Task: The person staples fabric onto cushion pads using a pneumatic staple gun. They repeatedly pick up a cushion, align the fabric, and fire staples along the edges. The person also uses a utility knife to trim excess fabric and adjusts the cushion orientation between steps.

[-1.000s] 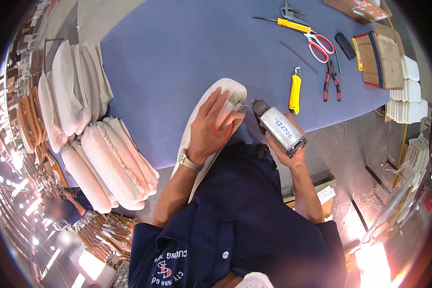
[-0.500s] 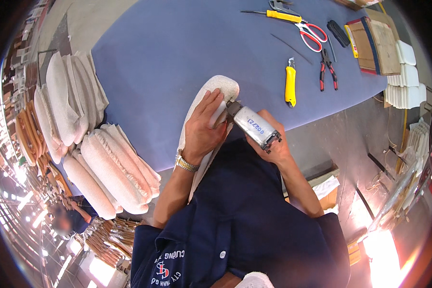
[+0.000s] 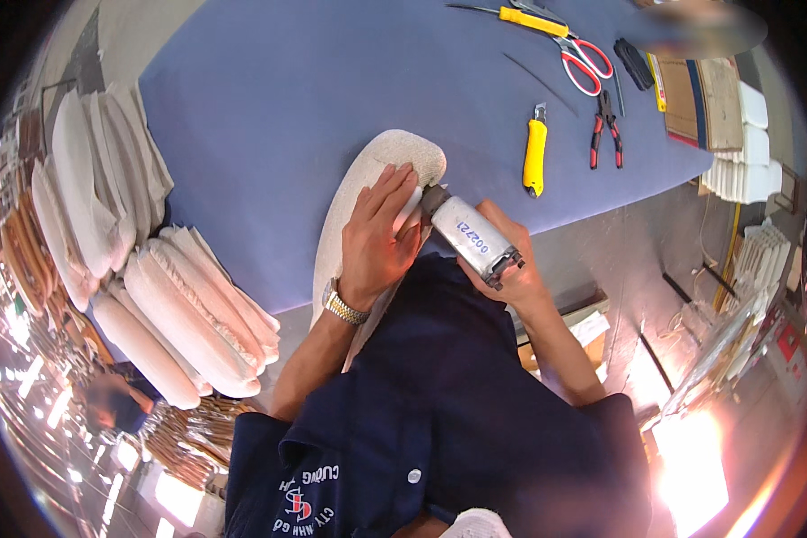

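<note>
A long cream fabric-covered pad [image 3: 336,233] with a rounded far end lies at an angle at the table's near edge. On top of it my left hand [image 3: 378,235] rests flat, fingers stretched toward the far end and thumb out to the right. My right hand [image 3: 508,269] is closed round a silver staple gun [image 3: 471,231]. Its dark nose [image 3: 434,199] is against or very near the pad's right edge, close to my left fingertips; exact contact is hard to see. The handle is mostly hidden under the gun's body.
Stacked cream pads [image 3: 202,309] stand at the left. On the blue table [image 3: 269,117] lie a yellow cutter [image 3: 534,152], red-black pliers [image 3: 606,134], red-handled scissors [image 3: 586,67] and a yellow-handled screwdriver [image 3: 531,22]. A cardboard box [image 3: 719,103] sits at the far right.
The view has shifted slightly, so the table and stacks sit further left. The pad's near part is more to the left. A blurred shape has appeared at the upper right. Both hands keep their places.
</note>
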Available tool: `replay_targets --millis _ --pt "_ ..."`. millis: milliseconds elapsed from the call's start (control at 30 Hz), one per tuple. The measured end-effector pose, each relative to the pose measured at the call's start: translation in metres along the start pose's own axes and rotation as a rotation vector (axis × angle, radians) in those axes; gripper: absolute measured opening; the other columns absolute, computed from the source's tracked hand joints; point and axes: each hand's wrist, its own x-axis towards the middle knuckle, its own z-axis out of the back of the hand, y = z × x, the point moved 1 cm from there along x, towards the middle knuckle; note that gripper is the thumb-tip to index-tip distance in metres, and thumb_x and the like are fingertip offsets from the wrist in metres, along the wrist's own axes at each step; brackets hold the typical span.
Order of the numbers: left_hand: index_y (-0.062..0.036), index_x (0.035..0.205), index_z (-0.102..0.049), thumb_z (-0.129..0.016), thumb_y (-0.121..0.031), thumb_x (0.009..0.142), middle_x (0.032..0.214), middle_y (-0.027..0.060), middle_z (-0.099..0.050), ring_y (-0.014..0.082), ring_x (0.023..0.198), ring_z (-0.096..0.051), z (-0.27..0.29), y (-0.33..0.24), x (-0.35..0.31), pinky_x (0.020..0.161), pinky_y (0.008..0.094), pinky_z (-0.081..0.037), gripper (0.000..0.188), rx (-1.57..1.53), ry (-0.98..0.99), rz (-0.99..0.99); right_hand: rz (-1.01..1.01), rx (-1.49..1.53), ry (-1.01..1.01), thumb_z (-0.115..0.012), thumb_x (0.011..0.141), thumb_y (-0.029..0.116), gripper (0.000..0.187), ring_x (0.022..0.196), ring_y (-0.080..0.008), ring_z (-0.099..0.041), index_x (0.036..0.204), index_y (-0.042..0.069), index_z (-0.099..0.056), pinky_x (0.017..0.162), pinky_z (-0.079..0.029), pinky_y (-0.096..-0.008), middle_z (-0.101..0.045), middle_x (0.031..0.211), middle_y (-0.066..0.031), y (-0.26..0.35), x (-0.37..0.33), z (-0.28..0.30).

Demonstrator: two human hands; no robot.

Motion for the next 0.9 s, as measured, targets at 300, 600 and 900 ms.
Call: replay_targets --millis 300,600,900 --pt "-0.0081 0.148 -0.053 -0.080 -0.016 0.077 0.151 0.0171 -0.054 0.0350 0.139 -0.051 -0.012 -0.012 -0.018 0.113 0.0452 -0.044 0.076 0.101 -0.109 0.153 -0.131 0.124 -0.187 -0.082 0.081 0.003 0.028 0.079 -0.0093 -0.065 0.106 0.001 -0.068 0.067 -0.053 -0.0261 -0.073 0.100 -0.0052 -0.032 -0.026 0.031" --pt "-0.0132 0.146 -0.057 -0.078 -0.026 0.080 0.150 0.0125 -0.057 0.0316 0.136 -0.056 -0.001 -0.011 -0.030 0.110 0.0424 -0.048 0.070 0.135 -0.032 0.128 -0.117 -0.124 -0.279 -0.076 0.093 0.022 0.040 0.080 -0.0139 -0.066 0.120 -0.005 -0.063 0.074 -0.052 -0.0291 -0.069 0.100 -0.0085 -0.051 0.127 0.067" --pt "-0.0129 0.136 -0.066 -0.077 -0.048 0.085 0.135 0.0104 -0.068 0.0319 0.121 -0.065 0.081 0.019 -0.023 0.100 0.0439 -0.052 0.063 0.028 0.006 0.237 -0.046 0.122 0.129 -0.060 0.106 0.022 0.024 0.090 -0.0133 -0.068 0.108 -0.001 -0.069 0.083 -0.056 -0.0293 -0.072 0.094 -0.0055 0.021 0.087 -0.030"
